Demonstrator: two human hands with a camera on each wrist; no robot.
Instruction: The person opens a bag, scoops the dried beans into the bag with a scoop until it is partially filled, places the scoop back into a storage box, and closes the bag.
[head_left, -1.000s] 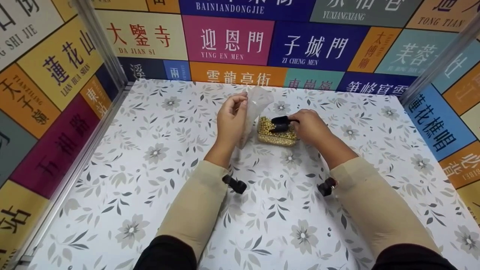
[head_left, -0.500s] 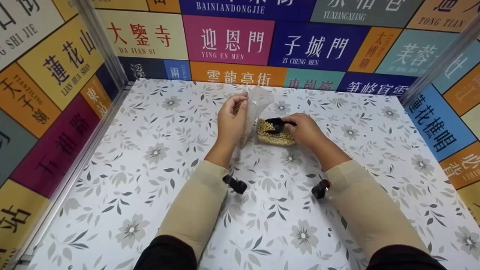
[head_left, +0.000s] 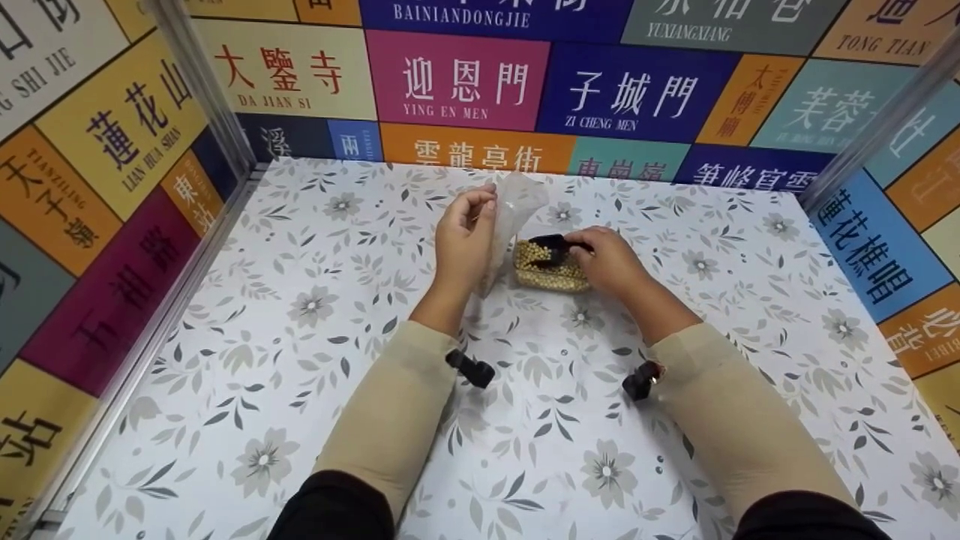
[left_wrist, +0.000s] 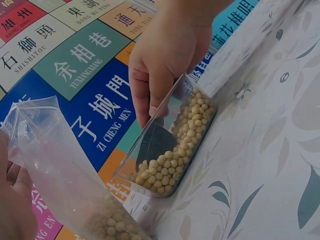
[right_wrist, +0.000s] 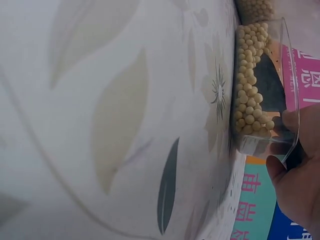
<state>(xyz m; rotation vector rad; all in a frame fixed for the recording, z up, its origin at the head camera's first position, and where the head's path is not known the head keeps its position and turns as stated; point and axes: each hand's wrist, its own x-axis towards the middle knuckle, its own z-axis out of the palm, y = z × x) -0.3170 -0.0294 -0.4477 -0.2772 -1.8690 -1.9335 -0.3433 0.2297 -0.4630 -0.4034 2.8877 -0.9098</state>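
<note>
Flowered bench (head_left: 551, 450) — left fingers (head_left: 474, 199) hold one bag (head_left: 513, 214), right fingers (head_left: 588, 237) one scoop (head_left: 550, 244); between them, one box (head_left: 551, 283) of beans (head_left: 528, 253).

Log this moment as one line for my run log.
left hand: holds clear bag with beans | right hand: grips black scoop among beans in clear box | box: on floral tabletop, beside bag

I am working inside a booth-like enclosure, use undetermined: sign-printed panels (head_left: 461, 79) are lining the far and side edges of the floral tabletop (head_left: 555, 427), metal posts (head_left: 210, 90) marking its far corners.
</note>
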